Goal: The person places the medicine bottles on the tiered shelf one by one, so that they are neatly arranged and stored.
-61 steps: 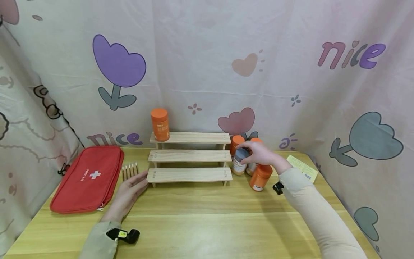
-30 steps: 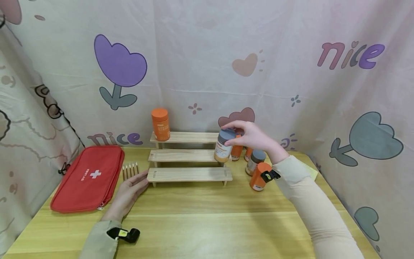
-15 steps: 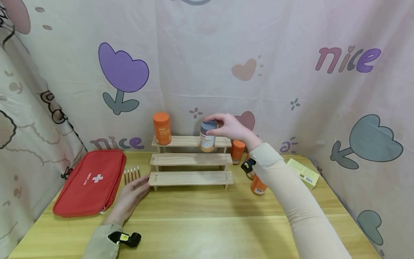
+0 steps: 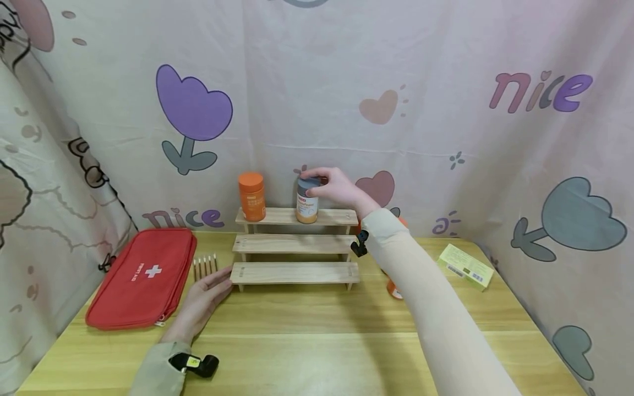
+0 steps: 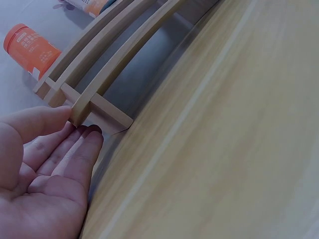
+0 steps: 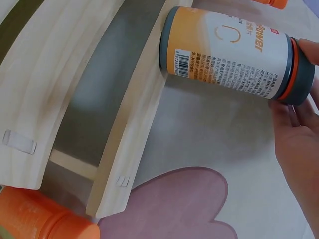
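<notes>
My right hand grips the grey lid of a pill bottle with a white and orange label. The bottle stands upright, its base right at the top step of a three-tier wooden rack. At the left end of that same step is an orange bottle. My left hand is at the left end of the rack's lowest step, fingertips touching the wood with the thumb on top and the fingers below.
A red first-aid pouch lies at the left, with several cotton swabs beside it. Right of the rack, more bottles, including an orange bottle, are partly hidden by my right arm. A pale green box lies farther right.
My right hand has lifted the grey-lidded bottle from the group at the right and carried it left to the rack's top step. The left hand has stayed at the rack's end.
</notes>
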Motion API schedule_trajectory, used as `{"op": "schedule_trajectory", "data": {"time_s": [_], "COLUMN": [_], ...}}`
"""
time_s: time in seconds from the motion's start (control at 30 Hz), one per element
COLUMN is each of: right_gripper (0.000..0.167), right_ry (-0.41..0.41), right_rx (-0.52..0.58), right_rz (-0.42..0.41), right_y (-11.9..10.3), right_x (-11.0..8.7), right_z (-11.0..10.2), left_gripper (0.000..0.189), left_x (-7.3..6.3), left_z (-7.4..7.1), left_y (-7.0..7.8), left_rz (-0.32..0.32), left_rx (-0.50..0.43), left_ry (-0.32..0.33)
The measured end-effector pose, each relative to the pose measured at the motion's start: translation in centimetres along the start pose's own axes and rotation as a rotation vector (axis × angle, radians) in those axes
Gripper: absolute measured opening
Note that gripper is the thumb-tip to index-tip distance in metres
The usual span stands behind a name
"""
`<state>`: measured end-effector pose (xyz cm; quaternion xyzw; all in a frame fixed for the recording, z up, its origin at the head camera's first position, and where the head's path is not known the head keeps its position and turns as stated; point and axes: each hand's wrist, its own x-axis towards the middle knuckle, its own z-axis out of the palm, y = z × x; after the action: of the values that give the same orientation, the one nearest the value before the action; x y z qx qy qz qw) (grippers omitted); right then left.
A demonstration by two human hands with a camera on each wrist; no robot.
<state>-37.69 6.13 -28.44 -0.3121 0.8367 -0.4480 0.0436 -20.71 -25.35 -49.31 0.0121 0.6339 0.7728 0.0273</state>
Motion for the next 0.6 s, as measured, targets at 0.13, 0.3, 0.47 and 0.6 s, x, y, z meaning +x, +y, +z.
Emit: {"op": "schedule_trajectory", "data": {"time_s": [0.13,0.3,0.47,0.6], "right_gripper": [0.041,0.041,0.042,0.045], "right_ry": [0.004,-0.014,-0.073,-0.116], "right_rx": [0.013,0.03,0.026,0.064], "right_rz": [-0.016,-0.023,-0.01,-0.007], "right_y": [0.1,0.2,-0.1,-0.5], "right_x": [0.6,1.0,1.2,0.9], "right_z": [0.2,0.3,0.3,0.0], "left_gripper": [0.059,0.06,0.06,0.059], "left_x": [0.0,0.0,0.0,0.0], "left_z": [0.0,0.1,0.1,0.1], "left_y": [0.0,0.0,0.0,0.0], "left_rz": [-0.002,-0.002,-0.005,-0.006], "left_rx": [0.014,0.02,0.015,0.015], "left_ry": [0.007,0.01,0.016,0.015]}}
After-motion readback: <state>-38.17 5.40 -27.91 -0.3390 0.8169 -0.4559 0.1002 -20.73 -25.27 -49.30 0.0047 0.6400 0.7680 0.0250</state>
